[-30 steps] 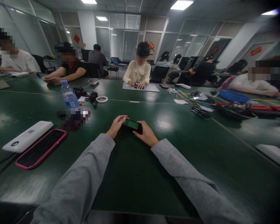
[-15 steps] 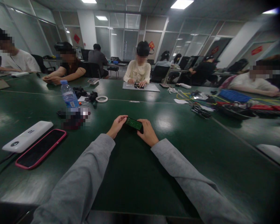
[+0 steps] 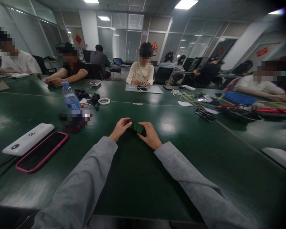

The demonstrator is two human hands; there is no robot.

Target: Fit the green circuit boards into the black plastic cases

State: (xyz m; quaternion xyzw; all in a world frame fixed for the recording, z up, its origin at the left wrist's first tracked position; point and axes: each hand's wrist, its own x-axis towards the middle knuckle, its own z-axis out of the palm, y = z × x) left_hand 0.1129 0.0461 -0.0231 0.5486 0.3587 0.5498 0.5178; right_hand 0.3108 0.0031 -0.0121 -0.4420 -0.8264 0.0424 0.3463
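Observation:
Between my two hands, a dark smartphone (image 3: 136, 127) is held sideways above the green table, its lit screen showing a mostly green picture too small to make out. My left hand (image 3: 120, 128) grips the phone's left end, with the thumb lying over the screen's edge. On the other end, my right hand (image 3: 150, 135) is closed round the phone's right side, its thumb along the near edge and its fingers behind and on top. The phone's back is hidden from view.
Left of my arms lie a red-rimmed phone (image 3: 41, 152) and a white power bank (image 3: 28, 140) with a cable. Farther off stand a water bottle (image 3: 71, 97) and a tape roll (image 3: 104, 101). Cables and tools (image 3: 240, 109) clutter the right. Several people sit around the table (image 3: 181, 133).
My left thumb has moved onto the phone's screen, and my right thumb has shifted slightly left. The picture on the screen differs. Across the table, a person's hands have moved a little.

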